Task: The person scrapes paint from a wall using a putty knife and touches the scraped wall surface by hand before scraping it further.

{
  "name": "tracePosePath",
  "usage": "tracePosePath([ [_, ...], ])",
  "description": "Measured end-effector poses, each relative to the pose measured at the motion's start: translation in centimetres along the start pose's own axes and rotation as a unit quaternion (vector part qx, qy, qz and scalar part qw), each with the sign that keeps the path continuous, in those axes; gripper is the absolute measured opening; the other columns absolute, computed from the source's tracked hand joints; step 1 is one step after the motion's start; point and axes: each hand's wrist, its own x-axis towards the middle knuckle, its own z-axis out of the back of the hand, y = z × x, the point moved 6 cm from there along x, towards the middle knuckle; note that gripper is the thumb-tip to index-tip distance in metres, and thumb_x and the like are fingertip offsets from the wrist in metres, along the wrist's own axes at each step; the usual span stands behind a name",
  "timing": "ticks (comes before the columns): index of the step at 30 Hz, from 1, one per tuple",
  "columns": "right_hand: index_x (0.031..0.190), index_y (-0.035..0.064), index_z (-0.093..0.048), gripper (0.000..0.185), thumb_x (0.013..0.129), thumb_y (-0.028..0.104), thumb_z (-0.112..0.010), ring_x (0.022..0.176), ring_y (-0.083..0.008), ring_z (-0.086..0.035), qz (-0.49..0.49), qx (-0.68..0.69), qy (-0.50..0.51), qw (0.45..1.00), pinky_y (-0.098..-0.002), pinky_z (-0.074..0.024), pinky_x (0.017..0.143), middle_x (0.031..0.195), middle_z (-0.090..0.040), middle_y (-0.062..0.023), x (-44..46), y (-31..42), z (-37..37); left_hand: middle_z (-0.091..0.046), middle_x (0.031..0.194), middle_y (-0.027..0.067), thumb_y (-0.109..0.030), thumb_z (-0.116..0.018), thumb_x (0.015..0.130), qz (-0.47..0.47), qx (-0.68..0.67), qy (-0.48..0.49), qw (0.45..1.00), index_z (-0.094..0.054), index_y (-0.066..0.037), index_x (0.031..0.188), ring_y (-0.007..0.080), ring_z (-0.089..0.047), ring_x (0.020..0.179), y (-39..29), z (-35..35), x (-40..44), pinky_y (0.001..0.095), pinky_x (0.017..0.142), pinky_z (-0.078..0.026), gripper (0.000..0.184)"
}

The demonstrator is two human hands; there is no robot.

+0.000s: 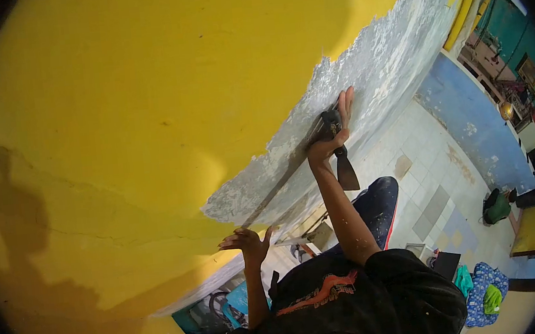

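Note:
A curved wall (145,101) painted yellow fills the left and top of the view. Across it runs a band of bare, whitish-grey patchy surface (297,138) with a ragged paint edge. My right hand (335,125) is against this bare band, its fingers stretched along the wall and its thumb closed round a dark scraper (346,171). One flared end of the scraper sticks out below the hand; the part at the wall is mostly hidden. Lower on the wall, my left hand (250,243) rests near the paint edge, fingers spread and holding nothing.
Beneath me is a tiled floor (433,144) with worn patches. A blue low wall (468,109) stands at the right, with cluttered shelves beyond it. A dark green bag (495,206) and a blue patterned cloth bundle (484,281) lie at the right. A picture panel (214,314) is at lower left.

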Motion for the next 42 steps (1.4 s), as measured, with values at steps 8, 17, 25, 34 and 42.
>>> tracePosePath([
  [8, 0.12, -0.0027, -0.05, 0.051, 0.092, 0.032, -0.027, 0.122, -0.0344, -0.039, -0.05, -0.063, 0.245, 0.966, -0.0423, -0.0276, 0.101, 0.129, -0.042, -0.023, -1.5, 2.0, 4.4, -0.012, 0.104, 0.0597, -0.07, -0.031, 0.079, 0.019, -0.108, -0.004, 0.994, -0.018, 0.025, 0.116, 0.0754, -0.008, 0.101, 0.8, -4.8, -0.9, 0.0808, 0.074, -0.005, 0.102],
  [17, 0.091, -0.0025, -0.061, 0.034, 0.092, 0.024, -0.039, 0.073, -0.0181, -0.054, -0.362, -0.017, 0.518, 0.775, -0.0297, -0.0431, 0.068, 0.079, -0.059, -0.0105, -13.0, 2.7, 9.6, -0.024, 0.107, 0.0566, -0.07, -0.035, 0.078, 0.014, -0.027, 0.055, 0.998, -0.032, 0.019, 0.118, 0.0744, -0.016, 0.102, 0.4, -3.6, -1.0, 0.0805, 0.076, -0.005, 0.098],
  [25, 0.069, -0.0019, -0.053, 0.035, 0.09, 0.025, -0.049, 0.054, -0.0105, -0.041, -0.459, 0.002, 0.603, 0.653, -0.0284, -0.0355, 0.052, 0.055, -0.046, -0.0031, -16.7, 4.9, 9.7, -0.006, 0.134, 0.0414, -0.064, -0.048, 0.075, 0.075, -0.17, 0.024, 0.982, -0.012, 0.007, 0.136, 0.0626, 0.0, 0.121, -1.0, 0.2, -2.5, 0.0737, 0.089, 0.0, 0.1],
  [34, 0.077, -0.0011, -0.044, 0.03, 0.092, 0.025, -0.045, 0.052, -0.0073, -0.037, -0.381, 0.023, 0.55, 0.743, -0.0256, -0.0358, 0.049, 0.058, -0.04, -0.001, -12.8, 7.2, 9.4, -0.056, 0.11, 0.0228, -0.04, -0.042, 0.088, -0.086, -0.417, 0.499, 0.755, -0.061, -0.015, 0.108, 0.0341, -0.053, 0.106, -8.4, -0.6, -8.7, 0.0403, 0.09, -0.039, 0.037],
  [42, 0.083, 0.0018, -0.043, 0.022, 0.092, 0.022, -0.047, 0.048, -0.0053, -0.044, -0.408, 0.09, 0.511, 0.751, -0.0207, -0.0391, 0.045, 0.057, -0.045, -0.0002, -10.0, 10.2, 8.0, -0.067, 0.081, 0.0131, -0.021, -0.06, 0.081, -0.062, -0.631, 0.244, 0.734, -0.068, -0.003, 0.082, 0.0202, -0.064, 0.075, -5.3, 6.3, -3.0, 0.0278, 0.071, -0.047, 0.019],
])
